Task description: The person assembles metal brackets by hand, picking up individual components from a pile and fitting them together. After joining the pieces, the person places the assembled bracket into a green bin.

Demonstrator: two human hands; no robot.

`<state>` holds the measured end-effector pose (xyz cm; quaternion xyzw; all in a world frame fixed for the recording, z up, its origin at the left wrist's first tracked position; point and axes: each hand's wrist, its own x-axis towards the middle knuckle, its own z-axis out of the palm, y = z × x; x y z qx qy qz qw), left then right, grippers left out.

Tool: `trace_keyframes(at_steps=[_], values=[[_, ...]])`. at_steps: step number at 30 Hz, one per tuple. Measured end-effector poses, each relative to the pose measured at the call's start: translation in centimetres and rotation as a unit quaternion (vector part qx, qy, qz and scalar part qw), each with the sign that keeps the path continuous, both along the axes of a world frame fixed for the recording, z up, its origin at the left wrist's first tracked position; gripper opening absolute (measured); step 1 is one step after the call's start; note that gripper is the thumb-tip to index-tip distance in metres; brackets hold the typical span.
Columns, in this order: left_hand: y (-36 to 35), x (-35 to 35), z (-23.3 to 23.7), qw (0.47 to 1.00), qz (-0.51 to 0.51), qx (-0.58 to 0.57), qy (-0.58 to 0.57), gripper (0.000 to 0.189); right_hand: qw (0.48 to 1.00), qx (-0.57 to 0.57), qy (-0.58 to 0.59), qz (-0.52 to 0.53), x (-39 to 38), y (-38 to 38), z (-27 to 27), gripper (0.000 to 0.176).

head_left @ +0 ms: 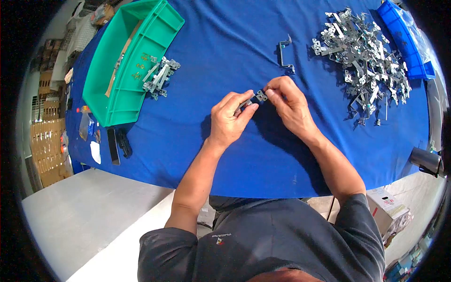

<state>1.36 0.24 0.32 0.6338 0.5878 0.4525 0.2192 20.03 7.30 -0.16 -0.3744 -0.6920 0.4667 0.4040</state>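
Over the middle of the blue cloth, my left hand (229,117) is closed on a small metal bracket (261,96), gripped between thumb and fingers. The bracket's holed end sticks out toward the right. My right hand (291,105) is at that end with thumb and forefinger pinched together; whatever is between them is too small to make out. Beyond my right hand, a single long metal bracket (282,54) lies on the cloth. A large heap of metal brackets (364,61) is at the right, and a smaller pile (162,77) lies beside the green bin at the left.
The green bin (127,105) stands at the left with a few small parts in it. A blue tray (406,42) is at the far right. A dark phone-like object (113,146) lies near the left front edge. A grey cylinder (426,161) sits at the right edge.
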Motion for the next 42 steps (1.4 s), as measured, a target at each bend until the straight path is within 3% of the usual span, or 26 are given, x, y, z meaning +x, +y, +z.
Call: trace_keyframes(at_steps=[4,6,16,19,22,25,31,34,37,38,40,42], values=[[0.3,-0.3,-0.6,0.995,0.048,0.003,-0.087,0.028,0.988,-0.146,-0.042,0.019,0.2,-0.1,1.3,0.015],[0.1,-0.5,-0.9,0.984,0.072,-0.04,-0.155,0.028,0.992,-0.088,-0.072,0.051,0.2,-0.1,1.3,0.016],[0.0,-0.3,-0.8,0.984,0.059,-0.055,-0.158,0.029,0.994,-0.01,-0.091,0.062,0.2,-0.1,1.1,0.016],[0.2,-0.2,-0.3,0.998,0.036,0.034,-0.05,0.032,0.995,0.01,-0.083,0.062,0.2,0.0,0.5,0.016],[0.1,-0.3,-0.1,0.998,0.036,0.03,-0.033,0.033,0.984,-0.162,-0.064,0.047,0.1,-0.3,1.8,0.017],[0.1,-0.1,-0.3,0.999,0.028,0.038,-0.01,0.034,0.989,-0.14,-0.006,0.046,0.0,-0.4,1.5,0.019],[0.0,-0.1,0.1,1.0,-0.008,0.029,0.009,0.035,0.995,0.042,-0.075,0.045,0.3,0.0,0.4,0.014],[0.0,0.0,0.2,1.0,-0.003,0.015,0.014,0.035,0.999,0.012,0.031,0.013,0.0,0.1,0.0,0.011],[0.3,-0.1,-0.4,0.998,0.037,0.053,-0.009,0.031,0.988,-0.141,0.064,-0.009,0.0,-0.1,0.1,0.013],[0.2,-0.2,-0.5,0.997,0.055,0.019,-0.047,0.03,0.981,-0.183,0.067,-0.012,0.0,-0.2,0.2,0.014],[-0.1,-0.3,-0.6,0.987,0.09,-0.048,-0.125,0.029,0.99,-0.137,-0.005,0.028,0.2,-0.1,0.6,0.017],[-0.1,-0.3,-0.4,0.988,0.087,-0.048,-0.119,0.028,0.992,-0.1,-0.049,0.053,0.3,-0.1,0.8,0.019]])
